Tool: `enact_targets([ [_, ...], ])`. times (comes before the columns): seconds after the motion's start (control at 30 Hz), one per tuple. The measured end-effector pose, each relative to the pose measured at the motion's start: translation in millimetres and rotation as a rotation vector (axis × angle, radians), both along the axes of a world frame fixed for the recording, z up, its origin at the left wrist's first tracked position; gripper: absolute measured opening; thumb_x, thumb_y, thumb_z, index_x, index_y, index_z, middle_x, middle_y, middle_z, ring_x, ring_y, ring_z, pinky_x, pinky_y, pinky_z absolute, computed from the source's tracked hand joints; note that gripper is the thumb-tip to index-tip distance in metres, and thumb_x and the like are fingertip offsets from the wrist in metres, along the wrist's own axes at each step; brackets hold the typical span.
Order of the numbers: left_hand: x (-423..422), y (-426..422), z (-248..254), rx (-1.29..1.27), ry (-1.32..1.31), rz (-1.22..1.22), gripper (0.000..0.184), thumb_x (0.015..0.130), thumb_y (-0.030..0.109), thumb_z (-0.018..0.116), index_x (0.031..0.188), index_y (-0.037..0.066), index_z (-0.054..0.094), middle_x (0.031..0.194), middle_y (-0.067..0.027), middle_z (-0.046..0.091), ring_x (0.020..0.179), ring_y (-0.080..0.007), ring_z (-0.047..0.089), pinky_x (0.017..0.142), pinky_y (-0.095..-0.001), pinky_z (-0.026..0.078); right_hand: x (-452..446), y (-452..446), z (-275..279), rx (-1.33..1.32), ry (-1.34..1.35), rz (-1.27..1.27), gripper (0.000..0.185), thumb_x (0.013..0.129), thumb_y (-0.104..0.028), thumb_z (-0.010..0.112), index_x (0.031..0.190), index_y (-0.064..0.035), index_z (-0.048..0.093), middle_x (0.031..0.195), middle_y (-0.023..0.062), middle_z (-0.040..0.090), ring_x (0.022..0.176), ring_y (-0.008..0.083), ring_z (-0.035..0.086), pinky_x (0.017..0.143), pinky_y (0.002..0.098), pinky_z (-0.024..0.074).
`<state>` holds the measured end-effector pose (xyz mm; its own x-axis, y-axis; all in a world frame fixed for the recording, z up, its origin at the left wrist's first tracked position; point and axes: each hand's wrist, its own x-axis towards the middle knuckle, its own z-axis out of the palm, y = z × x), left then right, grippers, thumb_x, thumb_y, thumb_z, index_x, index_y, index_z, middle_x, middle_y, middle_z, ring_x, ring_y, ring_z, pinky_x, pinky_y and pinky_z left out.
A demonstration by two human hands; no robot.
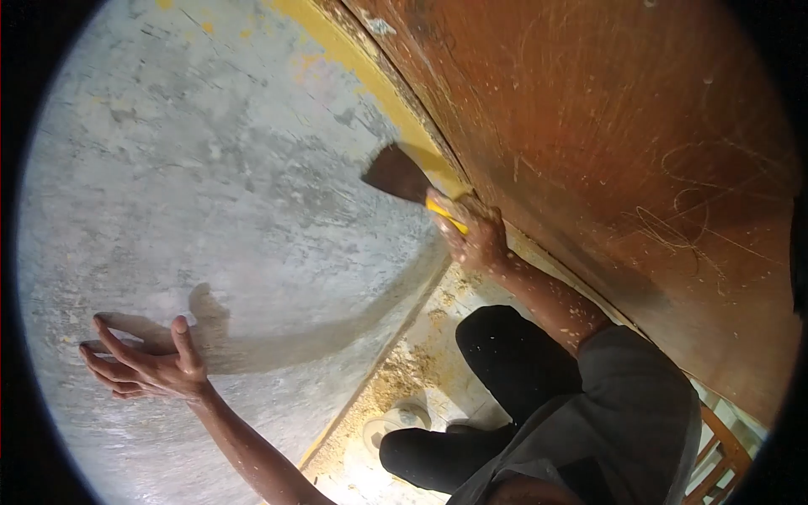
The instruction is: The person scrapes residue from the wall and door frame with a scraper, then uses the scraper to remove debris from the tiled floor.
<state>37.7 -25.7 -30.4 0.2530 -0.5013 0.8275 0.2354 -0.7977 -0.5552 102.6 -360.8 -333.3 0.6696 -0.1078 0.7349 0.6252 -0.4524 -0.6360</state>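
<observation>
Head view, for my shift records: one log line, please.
right grip: holds scraper at wall; left grip: open, near wall; floor: flakes

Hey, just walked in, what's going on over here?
A person's right hand grips a flat scraper with a dark blade and yellow handle, angled at a mottled grey wall. The blade is beside a yellow paint strip bordering a brown wooden panel. The left hand is spread at the wall, holding nothing; whether it touches is unclear. Yellowish flakes litter the pale floor.
</observation>
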Motion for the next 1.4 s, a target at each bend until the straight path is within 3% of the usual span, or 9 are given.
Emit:
enact_targets([
  [0.2, -1.2, -5.1, 1.5, -0.002, -0.011, 0.009, 0.097, 0.07, 0.087, 0.04, 0.142, 0.023, 0.042, 0.149, -0.0166, 0.028, 0.138, -0.0295, 0.019, 0.101, -0.0595, 0.016, 17.1, -19.9, 37.5, 0.027, 0.025, -0.004, 0.034, 0.09, -0.017, 0.058, 0.123, -0.0101, 0.061, 0.09, 0.0129, 0.067, 0.077, 0.0287, 0.064, 0.068, 0.0381, 0.0502],
  [0.27, -2.9, -4.2, 0.3, -0.003, -0.005, 0.022, 0.097, 0.07, 0.087, 0.04, 0.142, 0.022, 0.042, 0.15, -0.0165, 0.027, 0.139, -0.0298, 0.019, 0.101, -0.0597, 0.015, 19.7, -19.6, 41.7, 0.031, -0.103, -0.041, 0.034, 0.089, -0.016, 0.059, 0.122, -0.0091, 0.061, 0.094, 0.0157, 0.067, 0.08, 0.0304, 0.065, 0.07, 0.0386, 0.0511],
  [0.5, 0.1, -2.6, 0.1, -0.005, -0.042, 0.058, 0.101, 0.069, 0.09, 0.035, 0.139, 0.019, 0.046, 0.146, -0.0187, 0.032, 0.138, -0.0293, 0.023, 0.102, -0.0568, 0.017, 0.3, -38.2, 47.8, -0.002, 0.104, 0.056, 0.032, 0.087, -0.012, 0.059, 0.118, -0.0042, 0.062, 0.106, 0.0126, 0.069, 0.087, 0.0307, 0.068, 0.079, 0.0361, 0.0529],
  [0.63, 0.8, -0.3, 1.0, 0.001, -0.032, 0.023, 0.099, 0.07, 0.088, 0.037, 0.14, 0.02, 0.045, 0.146, -0.0198, 0.032, 0.137, -0.0308, 0.021, 0.101, -0.057, 0.017, 10.5, -24.8, 29.4, 0.051, 0.023, 0.053, 0.032, 0.087, -0.012, 0.06, 0.118, -0.0054, 0.063, 0.109, 0.0139, 0.067, 0.095, 0.0296, 0.066, 0.083, 0.0373, 0.0524],
  [0.77, 0.5, -2.0, 0.0, -0.025, -0.03, 0.02, 0.098, 0.07, 0.088, 0.037, 0.139, 0.019, 0.047, 0.147, -0.0176, 0.03, 0.138, -0.0297, 0.021, 0.103, -0.0564, 0.015, 28.6, -20.4, 89.8, 0.215, 0.002, 0.065, 0.033, 0.086, -0.01, 0.061, 0.118, -0.0064, 0.063, 0.112, 0.0127, 0.067, 0.099, 0.0299, 0.065, 0.087, 0.038, 0.0507],
  [0.87, -1.6, -7.4, 1.4, -0.036, -0.001, 0.0, 0.098, 0.07, 0.087, 0.04, 0.143, 0.022, 0.041, 0.15, -0.0164, 0.026, 0.14, -0.0316, 0.016, 0.103, -0.0633, 0.01, 15.9, -28.3, 65.7, 0.068, -0.06, 0.012, 0.034, 0.085, -0.009, 0.062, 0.118, -0.0058, 0.063, 0.113, 0.0136, 0.066, 0.101, 0.0304, 0.065, 0.088, 0.0372, 0.05],
  [1.1, -1.5, -7.0, -2.4, -0.058, -0.036, 0.052, 0.103, 0.068, 0.091, 0.034, 0.139, 0.017, 0.046, 0.15, -0.0159, 0.027, 0.14, -0.0296, 0.019, 0.105, -0.0612, 0.009, 12.7, -33.3, 66.6, 0.084, -0.001, 0.05, 0.034, 0.086, -0.008, 0.06, 0.12, -0.0059, 0.062, 0.11, 0.0149, 0.067, 0.097, 0.0298, 0.066, 0.085, 0.0383, 0.0514],
  [1.3, -3.5, -7.2, 1.0, -0.05, -0.031, 0.06, 0.105, 0.068, 0.091, 0.034, 0.139, 0.015, 0.046, 0.149, -0.0158, 0.028, 0.139, -0.0291, 0.02, 0.105, -0.0583, 0.012, 21.9, -27.7, 120.7, 0.124, -0.03, 0.058, 0.034, 0.085, -0.008, 0.06, 0.119, -0.0048, 0.061, 0.112, 0.0149, 0.066, 0.098, 0.0319, 0.065, 0.087, 0.0389, 0.0514],
  [1.4, 2.7, -8.6, 1.7, -0.059, -0.062, 0.047, 0.104, 0.068, 0.091, 0.034, 0.139, 0.016, 0.047, 0.149, -0.0158, 0.028, 0.139, -0.0288, 0.02, 0.104, -0.0582, 0.013, 6.3, -33.6, 87.3, 0.01, -0.017, 0.039, 0.035, 0.085, -0.008, 0.061, 0.119, -0.0053, 0.062, 0.112, 0.0155, 0.066, 0.099, 0.0321, 0.065, 0.087, 0.0392, 0.051],
])
